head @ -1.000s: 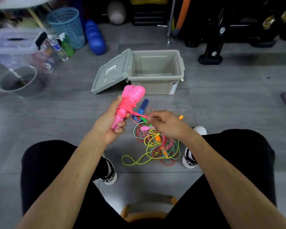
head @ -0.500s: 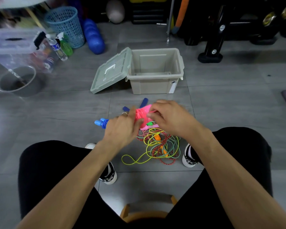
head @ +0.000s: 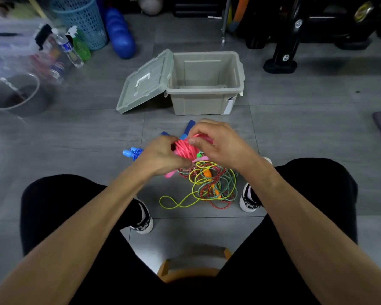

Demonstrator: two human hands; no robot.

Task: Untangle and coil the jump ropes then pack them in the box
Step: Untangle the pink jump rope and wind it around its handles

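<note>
i've got my left hand (head: 161, 154) curled round the pink jump rope (head: 185, 148) bundle and my right hand (head: 220, 143) pinching its cord, above the tangled ropes (head: 209, 186) before the open box (head: 205, 89).

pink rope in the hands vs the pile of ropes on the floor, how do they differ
The pink rope is wound tightly into a compact bundle; the pile of ropes lies in loose, tangled loops.
The pink rope is held up between the left hand and right hand; the pile rests on the floor, untouched.
The pink rope is one colour; the pile mixes yellow, green and red cords.
Neither is in the box yet.
</note>
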